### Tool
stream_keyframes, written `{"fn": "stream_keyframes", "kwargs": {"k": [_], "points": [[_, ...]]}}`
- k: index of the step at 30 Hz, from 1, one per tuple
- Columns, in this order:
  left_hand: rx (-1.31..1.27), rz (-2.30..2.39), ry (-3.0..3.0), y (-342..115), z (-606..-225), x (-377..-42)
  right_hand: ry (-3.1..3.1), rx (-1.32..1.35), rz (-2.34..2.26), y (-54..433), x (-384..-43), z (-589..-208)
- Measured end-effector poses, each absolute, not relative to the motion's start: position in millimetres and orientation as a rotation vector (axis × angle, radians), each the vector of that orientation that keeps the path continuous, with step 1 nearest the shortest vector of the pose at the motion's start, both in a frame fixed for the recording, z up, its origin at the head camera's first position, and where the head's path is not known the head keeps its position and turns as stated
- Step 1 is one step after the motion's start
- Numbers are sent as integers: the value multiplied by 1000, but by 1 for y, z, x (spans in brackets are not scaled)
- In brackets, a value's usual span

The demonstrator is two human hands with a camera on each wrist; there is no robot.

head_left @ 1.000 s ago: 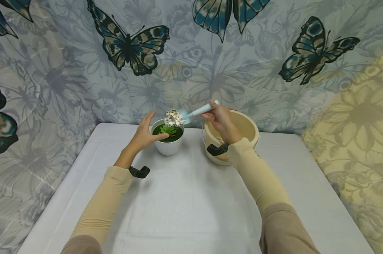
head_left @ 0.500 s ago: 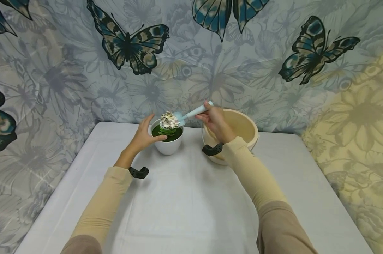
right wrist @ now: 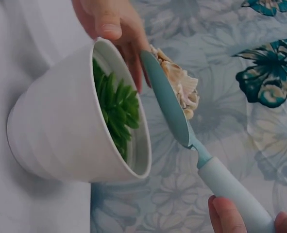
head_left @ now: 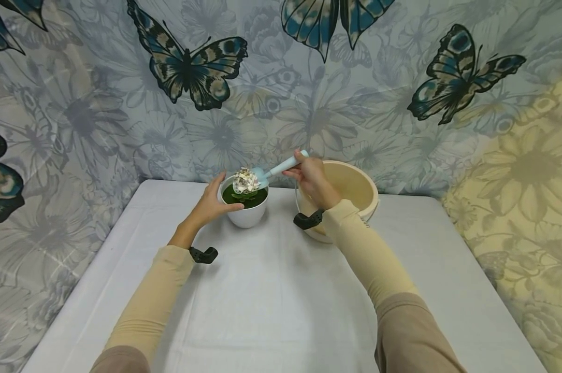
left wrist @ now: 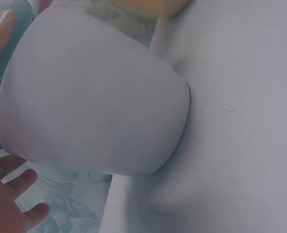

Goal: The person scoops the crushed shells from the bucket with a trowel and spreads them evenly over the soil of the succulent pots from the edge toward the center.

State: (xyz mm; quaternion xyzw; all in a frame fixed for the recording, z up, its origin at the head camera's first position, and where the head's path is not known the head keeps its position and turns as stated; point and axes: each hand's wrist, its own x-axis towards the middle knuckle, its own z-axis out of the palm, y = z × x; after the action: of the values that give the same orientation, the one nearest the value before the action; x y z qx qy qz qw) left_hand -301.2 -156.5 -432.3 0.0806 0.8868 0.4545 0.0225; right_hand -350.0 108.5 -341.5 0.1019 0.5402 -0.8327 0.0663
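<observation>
A pale-blue hand trowel (right wrist: 165,99), heaped with small seashells (right wrist: 179,85), is held tilted over a white pot (head_left: 247,217). My right hand (head_left: 312,178) grips its light handle (right wrist: 238,194). Inside the pot stands a green succulent (right wrist: 116,107), partly hidden from above by the trowel. My left hand (head_left: 214,202) is spread at the pot's left side, thumb near the front rim and fingers behind. In the left wrist view the pot wall (left wrist: 94,97) fills the middle, with loosely extended fingers (left wrist: 22,182) beside it; firm contact cannot be made out.
A cream bucket (head_left: 364,181) with a thin handle stands right of the pot, partly behind my right hand and forearm. Both stand near the far edge of a table with a white cloth (head_left: 262,305). A butterfly-patterned backdrop (head_left: 308,103) rises directly behind.
My right hand has carried the loaded trowel left and slightly down, nearer the pot's opening. The left hand has barely shifted, and the shells are still on the trowel.
</observation>
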Motion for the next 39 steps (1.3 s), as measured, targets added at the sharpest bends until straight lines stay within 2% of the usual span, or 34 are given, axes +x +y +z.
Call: {"fn": "stream_keyframes", "kwargs": {"k": [39], "points": [[147, 1374, 2740, -155, -446, -304, 1862, 275, -2408, 91, -351, -346]]}}
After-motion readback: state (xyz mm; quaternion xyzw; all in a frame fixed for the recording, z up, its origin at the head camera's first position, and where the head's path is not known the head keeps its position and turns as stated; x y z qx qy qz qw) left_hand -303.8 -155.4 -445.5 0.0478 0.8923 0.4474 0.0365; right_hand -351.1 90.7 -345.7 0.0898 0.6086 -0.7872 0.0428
